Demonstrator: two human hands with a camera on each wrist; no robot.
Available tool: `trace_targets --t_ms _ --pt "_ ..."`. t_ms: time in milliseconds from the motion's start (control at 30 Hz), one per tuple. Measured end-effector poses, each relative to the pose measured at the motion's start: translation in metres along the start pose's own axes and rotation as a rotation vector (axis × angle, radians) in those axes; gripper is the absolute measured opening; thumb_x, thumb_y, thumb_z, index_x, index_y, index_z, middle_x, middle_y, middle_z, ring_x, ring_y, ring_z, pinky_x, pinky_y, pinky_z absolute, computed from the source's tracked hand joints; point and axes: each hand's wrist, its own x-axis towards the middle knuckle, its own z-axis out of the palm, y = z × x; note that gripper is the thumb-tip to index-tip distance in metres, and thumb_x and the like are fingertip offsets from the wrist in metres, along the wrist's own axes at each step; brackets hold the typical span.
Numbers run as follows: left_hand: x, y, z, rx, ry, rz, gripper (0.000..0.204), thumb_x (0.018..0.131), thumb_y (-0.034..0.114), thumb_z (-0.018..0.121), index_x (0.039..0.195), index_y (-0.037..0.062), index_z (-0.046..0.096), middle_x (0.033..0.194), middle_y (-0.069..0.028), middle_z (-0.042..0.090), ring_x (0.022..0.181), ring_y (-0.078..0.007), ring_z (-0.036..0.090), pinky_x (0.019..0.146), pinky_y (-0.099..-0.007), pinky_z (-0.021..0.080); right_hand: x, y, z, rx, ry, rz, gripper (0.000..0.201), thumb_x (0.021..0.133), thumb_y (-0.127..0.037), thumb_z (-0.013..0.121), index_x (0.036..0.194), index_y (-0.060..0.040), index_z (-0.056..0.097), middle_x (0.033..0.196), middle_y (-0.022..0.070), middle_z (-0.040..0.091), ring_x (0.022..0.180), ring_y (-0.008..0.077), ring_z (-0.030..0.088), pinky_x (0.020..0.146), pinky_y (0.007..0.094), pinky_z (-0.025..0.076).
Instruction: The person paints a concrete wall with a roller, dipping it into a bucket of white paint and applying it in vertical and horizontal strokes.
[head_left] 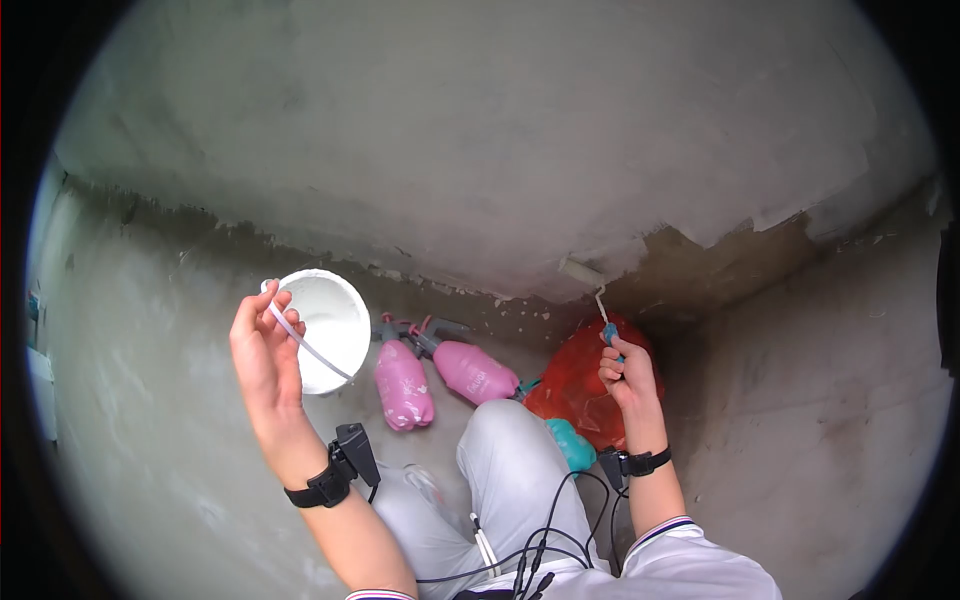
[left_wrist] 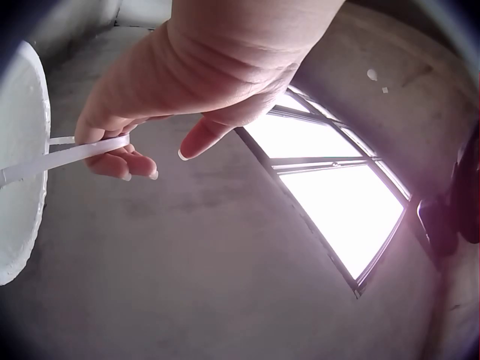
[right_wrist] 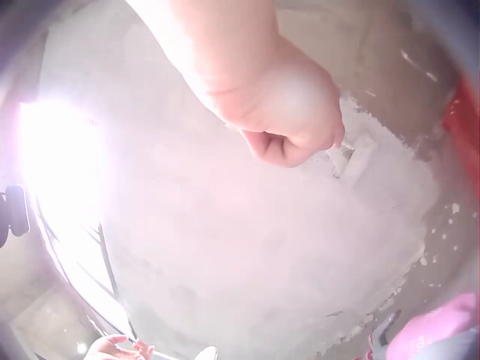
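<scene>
My left hand (head_left: 262,345) hangs a white paint bucket (head_left: 328,328) by its thin white handle (head_left: 300,338), the fingers (left_wrist: 112,161) curled over the strap (left_wrist: 64,156). The bucket's rim (left_wrist: 22,165) shows at the left of the left wrist view. My right hand (head_left: 625,372) grips the blue handle (head_left: 610,335) of a small paint roller (head_left: 582,272), whose head lies against the low part of the wall by the freshly white patch. In the right wrist view the fist (right_wrist: 296,124) is closed and the roller (right_wrist: 352,159) sits just beyond it on wet white paint.
Two pink spray bottles (head_left: 402,385) (head_left: 475,372) lie on the floor at the wall's foot. A red plastic bag (head_left: 580,385) and a teal object (head_left: 572,445) sit by my knee. Unpainted brown wall (head_left: 720,265) runs to the right. A window (left_wrist: 337,202) shows behind.
</scene>
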Motion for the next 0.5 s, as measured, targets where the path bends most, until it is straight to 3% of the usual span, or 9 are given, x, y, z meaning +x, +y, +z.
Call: trace_targets --t_ms 100,167,233,400,500 --pt "0.001 -0.001 -0.001 0.014 0.018 0.008 0.032 0.085 0.018 0.056 0.108 -0.0035 0.058 0.086 -0.0050 0.059 0.072 -0.0121 0.052 0.067 -0.0267 0.043 0.046 0.011 -0.011 0.108 0.016 0.130 0.010 0.096 -0.009 0.045 0.098 -0.0012 0.050 0.061 -0.0046 0.037 0.044 0.0042 0.031 0.039 0.0196 0.026" --pt "-0.002 -0.001 0.001 0.014 0.039 0.016 0.032 0.085 0.018 0.056 0.109 -0.0035 0.058 0.086 -0.0049 0.059 0.071 -0.0117 0.052 0.067 -0.0265 0.043 0.108 0.021 -0.036 0.190 0.034 0.233 0.010 0.096 -0.008 0.043 0.093 0.0001 0.048 0.060 -0.0042 0.037 0.043 0.0046 0.031 0.038 0.0195 0.026" --pt "-0.004 0.003 0.007 0.020 0.049 0.028 0.032 0.085 0.018 0.056 0.109 -0.0035 0.058 0.087 -0.0049 0.058 0.071 -0.0113 0.052 0.066 -0.0263 0.043 0.142 0.046 -0.037 0.124 0.094 0.250 0.011 0.095 -0.007 0.043 0.088 -0.0003 0.046 0.059 -0.0043 0.036 0.042 0.0048 0.030 0.037 0.0194 0.026" --pt "-0.011 0.004 0.013 0.020 0.031 0.054 0.032 0.086 0.018 0.054 0.110 -0.0039 0.058 0.088 -0.0055 0.058 0.071 -0.0111 0.052 0.067 -0.0257 0.043 0.148 0.065 -0.029 0.117 0.110 0.227 0.010 0.096 -0.007 0.042 0.090 0.0002 0.046 0.058 -0.0047 0.034 0.042 0.0048 0.030 0.037 0.0195 0.025" --pt "-0.009 0.004 0.011 -0.007 0.036 0.040 0.032 0.086 0.018 0.055 0.109 -0.0039 0.057 0.088 -0.0055 0.058 0.071 -0.0114 0.052 0.067 -0.0261 0.043 0.119 0.028 -0.035 0.174 0.008 0.270 0.011 0.096 -0.006 0.041 0.093 0.0030 0.047 0.058 -0.0047 0.034 0.041 0.0045 0.030 0.037 0.0191 0.026"
